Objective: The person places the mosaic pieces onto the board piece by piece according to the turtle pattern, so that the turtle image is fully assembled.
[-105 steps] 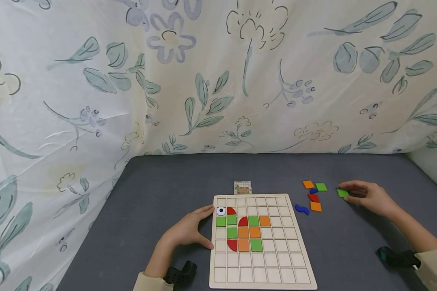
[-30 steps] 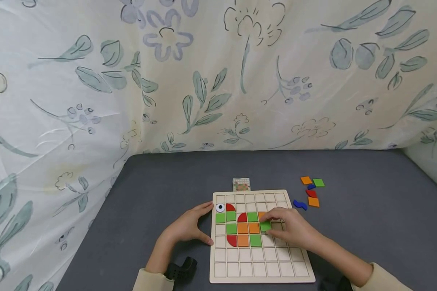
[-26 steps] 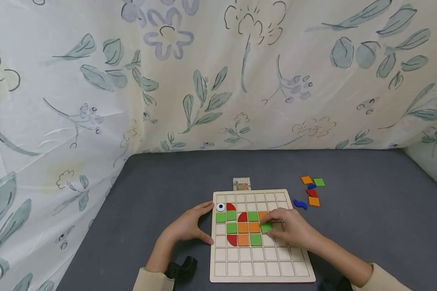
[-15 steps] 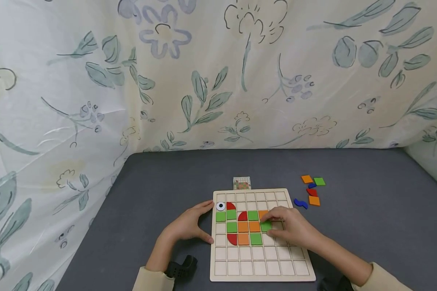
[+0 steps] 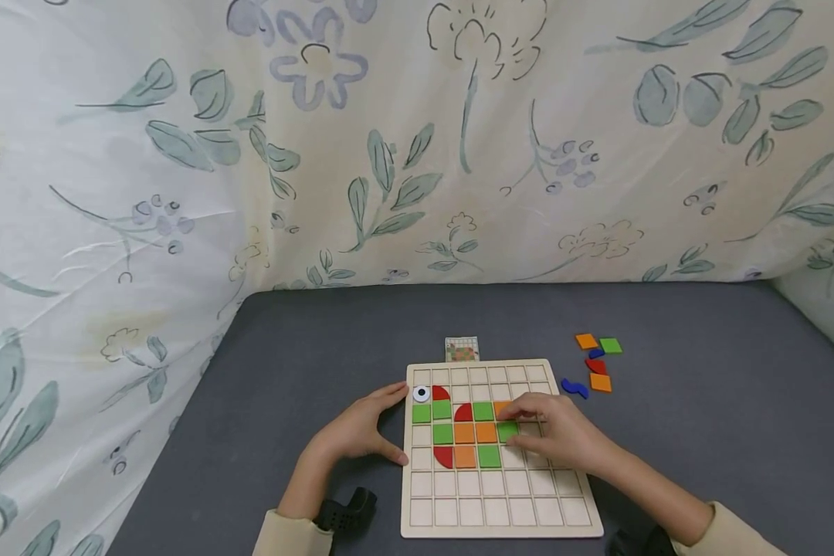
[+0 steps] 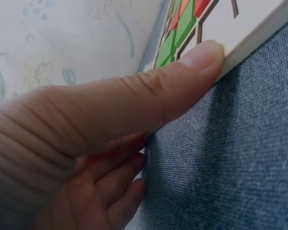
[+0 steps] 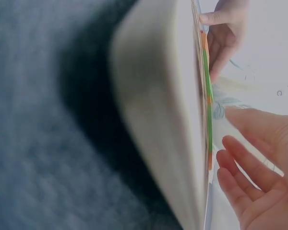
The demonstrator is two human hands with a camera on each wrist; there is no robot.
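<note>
Board [image 5: 500, 517]: it lies flat on the grey table [image 5: 306, 347]. My left hand [image 5: 354, 432] is spread along its left edge, thumb tip against the wood, pressing without closing round it. My right hand [image 5: 561, 431] is above the right half, fingers loosely bent and released; the right wrist view shows nothing pinched between them.

Item under inspection: the green tile [image 5: 506, 431], on the board between my right thumb and forefinger, directly below a partly covered orange tile [image 5: 502, 407]. I cannot tell whether it is fully seated in its cell.

Risks, in my judgement: if one corner sits on a divider, a press on the opposite side could tip it. A fingertip dragging as I lift away could pull it askew or unseat the orange tile. Should my left thumb push too hard, the board may slide and jolt shallow-set tiles; its right edge could then nudge the blue wavy piece [image 5: 574, 388] close beside it. A low sweep of my forearm could scuff the board's right edge.
</note>
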